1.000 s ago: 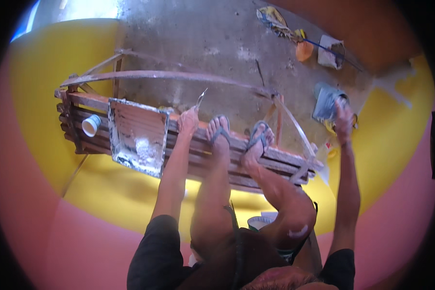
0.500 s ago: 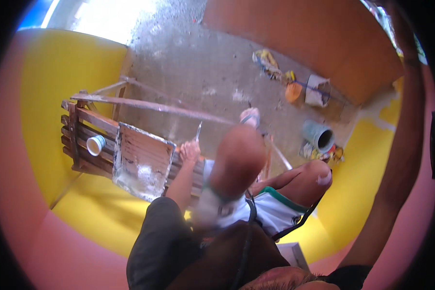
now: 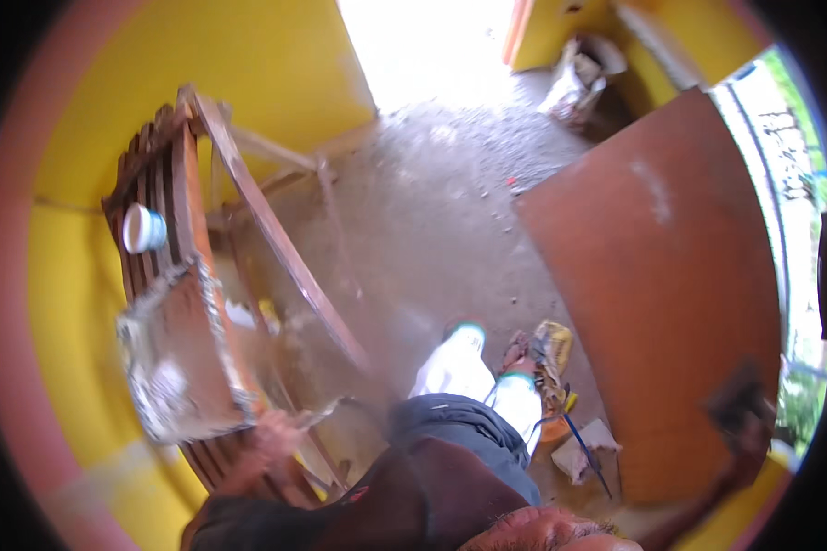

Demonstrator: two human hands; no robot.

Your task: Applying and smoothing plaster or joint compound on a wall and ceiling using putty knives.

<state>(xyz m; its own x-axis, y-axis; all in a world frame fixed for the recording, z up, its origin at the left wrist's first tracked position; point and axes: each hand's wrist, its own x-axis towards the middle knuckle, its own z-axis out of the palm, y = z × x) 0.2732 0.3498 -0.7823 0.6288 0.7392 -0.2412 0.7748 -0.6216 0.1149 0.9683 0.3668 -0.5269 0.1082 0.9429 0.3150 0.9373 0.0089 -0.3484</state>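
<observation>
My left hand (image 3: 274, 439) is closed around a putty knife, whose thin pale blade (image 3: 323, 410) points away to the right; both are blurred. Beside that hand lies a square board (image 3: 188, 344), smeared with white paste along its edges and face. It rests on a slatted wooden bench (image 3: 193, 197), where a white and light-blue cup (image 3: 140, 229) stands farther along. Out to the right, my right hand (image 3: 753, 433) grips a dark, flat, squarish tool (image 3: 737, 400) in front of a large brown panel (image 3: 652, 266). Motion blur hides whether the tool touches the panel.
Slanting wooden legs (image 3: 276, 234) brace the bench above a dusty floor (image 3: 423, 220). By my feet lie a crumpled yellow bag (image 3: 551, 354), a blue stick (image 3: 586, 455) and a torn pale container (image 3: 590, 452). A bright doorway (image 3: 432, 46) opens at the far end between yellow walls (image 3: 266, 73).
My view has turned and I stand upright rather than with bent knees. My right arm has come down from raised to beside the brown panel. The left hand still holds the putty knife.
</observation>
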